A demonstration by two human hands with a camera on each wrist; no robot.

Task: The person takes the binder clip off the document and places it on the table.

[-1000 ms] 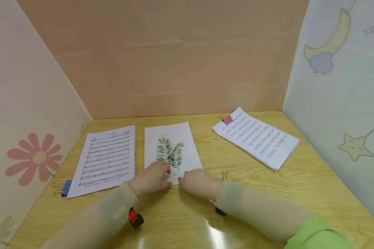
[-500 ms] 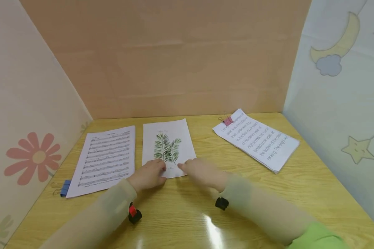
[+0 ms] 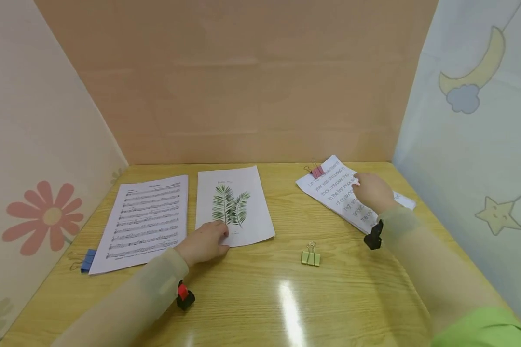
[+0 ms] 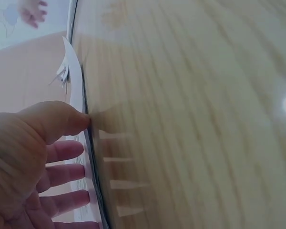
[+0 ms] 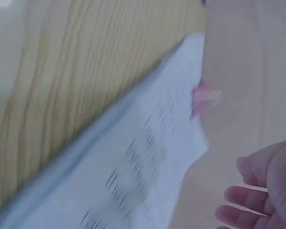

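My left hand point(image 3: 204, 242) rests on the lower left corner of a paper printed with green leaves point(image 3: 253, 219). In the left wrist view its thumb point(image 4: 69, 121) touches the paper's near edge, and the other fingers lie over the sheet. On the right, my right hand point(image 3: 373, 192) is above a stack of text pages point(image 3: 330, 190) and hides part of the print. Its fingers are loosely bent with nothing between them in the right wrist view. A pink binder clip point(image 3: 317, 171) grips that stack's upper left corner.
Sheet music point(image 3: 149, 221) lies on the left, with a blue binder clip point(image 3: 88, 260) at its lower left corner. A yellow binder clip point(image 3: 310, 258) stands alone on the wooden table point(image 3: 252, 299). Walls enclose the table's back and sides.
My right hand has left the leaf-printed paper and moved right, over the text pages. The leaf paper slid slightly away and left. The yellow clip is now uncovered; my left hand stays near its place.
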